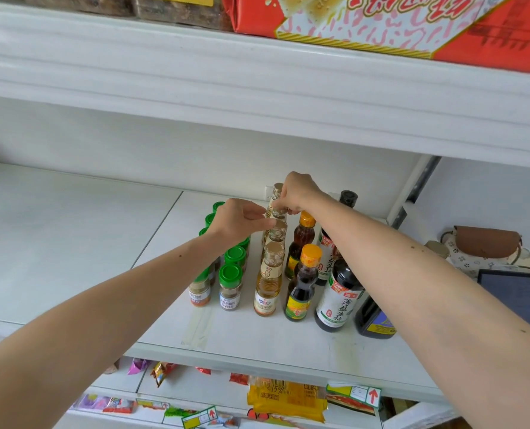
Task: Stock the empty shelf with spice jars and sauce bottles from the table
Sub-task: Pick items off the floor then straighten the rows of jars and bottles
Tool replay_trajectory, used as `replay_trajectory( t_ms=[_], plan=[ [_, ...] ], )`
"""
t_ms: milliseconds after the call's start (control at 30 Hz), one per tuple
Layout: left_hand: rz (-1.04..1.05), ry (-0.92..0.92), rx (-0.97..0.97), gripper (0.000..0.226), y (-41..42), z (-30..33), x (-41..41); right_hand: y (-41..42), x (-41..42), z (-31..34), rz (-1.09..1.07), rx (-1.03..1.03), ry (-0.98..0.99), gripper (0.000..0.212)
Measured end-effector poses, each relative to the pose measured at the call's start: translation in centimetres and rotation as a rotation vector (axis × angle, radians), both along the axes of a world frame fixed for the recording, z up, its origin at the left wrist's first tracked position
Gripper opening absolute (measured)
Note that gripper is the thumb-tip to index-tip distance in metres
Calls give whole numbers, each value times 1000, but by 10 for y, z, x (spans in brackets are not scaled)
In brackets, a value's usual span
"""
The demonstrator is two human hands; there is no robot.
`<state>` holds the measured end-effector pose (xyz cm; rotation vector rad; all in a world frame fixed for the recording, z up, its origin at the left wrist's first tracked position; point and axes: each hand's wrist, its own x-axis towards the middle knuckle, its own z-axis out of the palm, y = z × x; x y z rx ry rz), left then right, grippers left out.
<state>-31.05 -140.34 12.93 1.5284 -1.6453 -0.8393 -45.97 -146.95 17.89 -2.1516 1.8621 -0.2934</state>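
Both forearms reach in over the shelf (257, 342). The right hand (297, 193) pinches the cap of a pale vinegar bottle (276, 213) in the back of its row, likely straightening it; the left hand (239, 219), fingers loosely apart, steadies beside it. Left of that row stand green-capped spice jars (229, 284); right, dark sauce bottles (338, 295).

Shelf: white metal shelf board (71, 243), bottles all bunched toward its right end.
Spice jars: little clear jars with green plastic caps (230, 274), two rows running front to back.
Vinegar: pale yellow bottles with clear caps (268, 283) lined up just right of them.
Right hand (297, 193): fingertips pinching a cap near the back of that row.
Left hand (239, 219): fingers curled, right beside the same bottle; can't tell if it's touching.
Sauces: dark orange-capped bottles (302, 286) and black-capped soy bottles (339, 295) nearer the right edge.
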Motion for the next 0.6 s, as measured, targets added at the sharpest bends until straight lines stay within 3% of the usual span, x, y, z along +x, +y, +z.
replay_trajectory(
  t_ms=[267,600],
  plan=[
    [10,-9,-31,47,-3,6,1,11,-12,29,24,50,147,32],
    [-1,-32,-59,46,-9,6,-2,28,-22,26,92,70,354,52]
  ],
)
